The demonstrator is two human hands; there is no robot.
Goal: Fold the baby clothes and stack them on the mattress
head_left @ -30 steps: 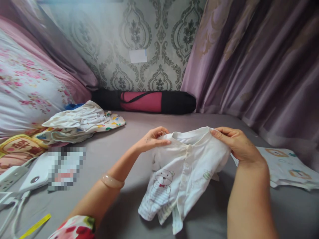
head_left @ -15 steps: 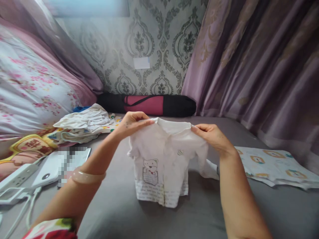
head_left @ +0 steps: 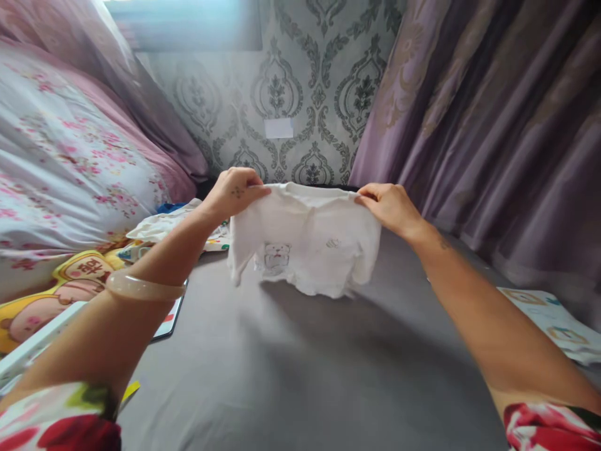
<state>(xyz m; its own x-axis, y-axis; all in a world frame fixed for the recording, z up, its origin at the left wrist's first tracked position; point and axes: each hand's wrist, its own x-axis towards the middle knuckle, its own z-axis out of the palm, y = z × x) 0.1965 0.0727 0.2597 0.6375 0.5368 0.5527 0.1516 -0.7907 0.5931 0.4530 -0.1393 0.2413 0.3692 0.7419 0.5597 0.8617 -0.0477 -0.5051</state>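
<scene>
A small white baby shirt (head_left: pixel 310 241) with a printed bear hangs in the air between my two hands, over the grey sheet. My left hand (head_left: pixel 239 193) pinches it at the shoulder on the left side of the neckline. At the opposite shoulder, my right hand (head_left: pixel 387 203) grips the cloth between thumb and fingers. Both sleeves dangle, and the lower part of the shirt swings back, so the hem is foreshortened. A pale bangle (head_left: pixel 141 287) circles my left forearm.
Crumpled white clothes (head_left: pixel 164 222) lie behind my left arm. Beside them are a yellow cartoon cushion (head_left: pixel 70 282), a white power strip (head_left: pixel 40 329) and a flat device's edge (head_left: pixel 171 319). A folded printed cloth (head_left: pixel 558 319) rests at right. Patterned wall and curtains (head_left: pixel 436 113) stand behind.
Both hands have risen and reached farther out, lifting the shirt. Its lower part, which hung long before, now swings away and looks shorter. The view has shifted slightly.
</scene>
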